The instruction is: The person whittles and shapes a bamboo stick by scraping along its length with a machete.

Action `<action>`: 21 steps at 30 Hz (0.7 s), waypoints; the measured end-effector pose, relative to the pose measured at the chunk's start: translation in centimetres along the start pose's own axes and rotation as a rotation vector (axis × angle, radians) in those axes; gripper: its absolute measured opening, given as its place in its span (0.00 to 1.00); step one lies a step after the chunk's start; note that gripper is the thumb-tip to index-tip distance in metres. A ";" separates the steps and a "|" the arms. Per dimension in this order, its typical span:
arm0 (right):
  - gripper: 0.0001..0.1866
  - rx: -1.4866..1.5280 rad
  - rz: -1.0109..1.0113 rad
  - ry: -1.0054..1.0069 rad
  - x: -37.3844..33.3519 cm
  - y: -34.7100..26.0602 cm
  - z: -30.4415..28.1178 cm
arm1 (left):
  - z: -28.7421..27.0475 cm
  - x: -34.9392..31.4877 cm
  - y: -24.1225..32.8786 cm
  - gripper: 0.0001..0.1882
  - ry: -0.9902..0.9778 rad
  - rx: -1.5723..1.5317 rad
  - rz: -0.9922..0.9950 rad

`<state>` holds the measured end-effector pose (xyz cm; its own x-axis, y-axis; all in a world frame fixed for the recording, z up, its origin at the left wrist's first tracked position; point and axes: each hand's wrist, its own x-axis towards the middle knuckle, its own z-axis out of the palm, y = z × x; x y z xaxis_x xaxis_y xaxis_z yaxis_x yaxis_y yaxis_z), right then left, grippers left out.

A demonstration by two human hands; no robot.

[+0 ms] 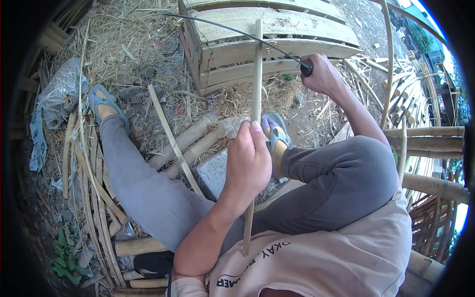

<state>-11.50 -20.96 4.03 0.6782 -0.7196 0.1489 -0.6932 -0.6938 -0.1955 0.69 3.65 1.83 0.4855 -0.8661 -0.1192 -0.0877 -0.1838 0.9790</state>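
Observation:
My left hand [250,161] is wrapped round a pale bamboo stick [257,84], gripping it below its middle. The stick points away from me, its near end by my shirt and its far end before the wooden crate. In my right hand [324,76], closed on a black handle, is a long, thin, dark-bladed machete [217,24], seen almost edge-on. Its blade reaches leftward over the crate and crosses the stick near the far tip. Whether blade and wood touch at the crossing, I cannot tell.
A slatted wooden crate [237,54] stands ahead on straw-strewn ground. Cut bamboo poles [405,94] are piled at the right. Long split strips [94,198] and a clear plastic bag [64,89] lie at the left. A pale stone block [213,173] sits between my legs.

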 end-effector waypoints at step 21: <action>0.10 0.052 0.036 -0.144 0.4 -2.3 -2.2 | -1.0 -1.4 1.4 0.17 -0.012 0.103 0.054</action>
<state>-10.14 -19.72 6.66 0.6834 -0.7301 0.0013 -0.7069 -0.6621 -0.2488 0.77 5.11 3.54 0.4668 -0.8816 -0.0690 -0.2031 -0.1829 0.9619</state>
